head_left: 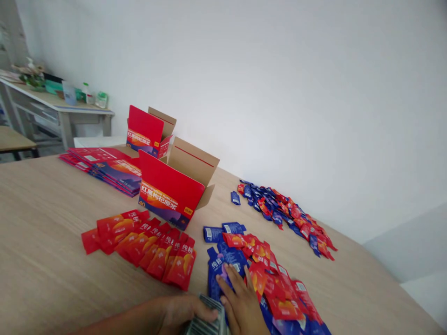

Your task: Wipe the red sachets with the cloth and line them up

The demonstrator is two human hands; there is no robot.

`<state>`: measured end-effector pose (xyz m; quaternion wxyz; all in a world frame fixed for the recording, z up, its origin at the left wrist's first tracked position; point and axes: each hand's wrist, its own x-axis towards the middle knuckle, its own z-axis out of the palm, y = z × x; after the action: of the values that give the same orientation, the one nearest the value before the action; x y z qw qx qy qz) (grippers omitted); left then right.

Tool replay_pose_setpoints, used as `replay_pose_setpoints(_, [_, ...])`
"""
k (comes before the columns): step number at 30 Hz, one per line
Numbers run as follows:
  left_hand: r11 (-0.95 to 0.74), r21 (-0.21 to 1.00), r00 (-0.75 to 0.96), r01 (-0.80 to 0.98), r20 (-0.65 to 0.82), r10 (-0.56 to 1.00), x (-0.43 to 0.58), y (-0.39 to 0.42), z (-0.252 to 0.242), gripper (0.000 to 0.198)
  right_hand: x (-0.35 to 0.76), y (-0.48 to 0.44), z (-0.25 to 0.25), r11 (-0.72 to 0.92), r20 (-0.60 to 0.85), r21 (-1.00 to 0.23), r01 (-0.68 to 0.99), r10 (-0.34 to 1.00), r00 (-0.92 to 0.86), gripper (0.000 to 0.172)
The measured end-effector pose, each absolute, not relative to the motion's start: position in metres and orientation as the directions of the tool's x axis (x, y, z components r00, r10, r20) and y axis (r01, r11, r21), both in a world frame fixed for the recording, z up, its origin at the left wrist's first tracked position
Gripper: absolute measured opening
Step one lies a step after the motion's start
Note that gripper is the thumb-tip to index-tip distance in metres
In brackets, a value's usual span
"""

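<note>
At the bottom edge of the head view, my left hand (186, 311) is closed around a small grey-green ridged block (208, 321), its thumb on top; what the block is I cannot make out. Beside it, my right hand (244, 304) lies with fingers stretched over a blue pouch (213, 270), touching it. More blue pouches lie just beyond the fingers. A heap of red pouches (275, 284) spreads to the right of my right hand, with some blue ones among them. To the left, several red pouches (153, 249) lie overlapping in a fanned row.
An open red box (167, 190) stands behind the fanned row, with another open box (145, 135) further back. Flattened cartons (115, 170) are stacked at left. A mixed pouch pile (279, 207) lies near the wall. A side desk (52, 100) holds bottles and a plant.
</note>
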<state>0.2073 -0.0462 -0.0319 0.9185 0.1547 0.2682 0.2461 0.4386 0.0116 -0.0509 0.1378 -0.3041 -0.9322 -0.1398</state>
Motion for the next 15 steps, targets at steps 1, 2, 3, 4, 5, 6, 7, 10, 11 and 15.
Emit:
replay_pose_setpoints(1, [0.844,0.400,0.738,-0.358,-0.432,0.518,0.208,-0.040,-0.037,0.024,0.437,0.010,-0.046,0.762,0.319,0.149,0.631,0.567,-0.760,0.053])
replay_pose_setpoints(2, [0.855,0.386,0.742,-0.345,-0.446,0.501,0.208,-0.037,-0.041,0.022,0.437,0.009,-0.044,0.749,0.303,0.130,0.649,0.594,-0.746,0.052])
replay_pose_setpoints(3, [0.865,0.375,0.741,-0.333,-0.464,0.486,0.209,-0.036,-0.044,0.020,0.437,0.009,-0.042,0.741,0.290,0.118,0.661,0.611,-0.737,0.051])
replay_pose_setpoints(4, [0.877,0.370,0.739,-0.306,-0.489,0.464,0.210,-0.037,-0.046,0.018,0.437,0.009,-0.042,0.735,0.279,0.110,0.669,0.623,-0.731,0.050])
replay_pose_setpoints(5, [0.880,0.374,0.739,-0.291,-0.497,0.456,0.211,-0.039,-0.048,0.016,0.438,0.010,-0.042,0.730,0.271,0.105,0.675,0.632,-0.726,0.049])
replay_pose_setpoints(6, [0.883,0.382,0.749,-0.273,-0.492,0.444,0.212,-0.040,-0.049,0.014,0.439,0.012,-0.042,0.728,0.266,0.100,0.678,0.637,-0.723,0.048])
replay_pose_setpoints(7, [0.886,0.389,0.759,-0.252,-0.488,0.430,0.213,-0.041,-0.050,0.013,0.440,0.014,-0.042,0.729,0.266,0.093,0.678,0.638,-0.722,0.048])
replay_pose_setpoints(10, [0.901,0.392,0.811,-0.186,-0.457,0.366,0.213,-0.040,-0.053,0.015,0.443,0.022,-0.041,0.734,0.272,0.064,0.676,0.639,-0.720,0.047])
replay_pose_setpoints(11, [0.907,0.388,0.824,-0.167,-0.450,0.344,0.212,-0.039,-0.053,0.017,0.443,0.024,-0.040,0.738,0.274,0.052,0.673,0.638,-0.720,0.047])
replay_pose_setpoints(15, [0.930,0.351,0.793,-0.112,-0.532,0.296,0.206,-0.037,-0.045,0.020,0.439,0.027,-0.037,0.744,0.280,0.002,0.668,0.641,-0.715,0.044])
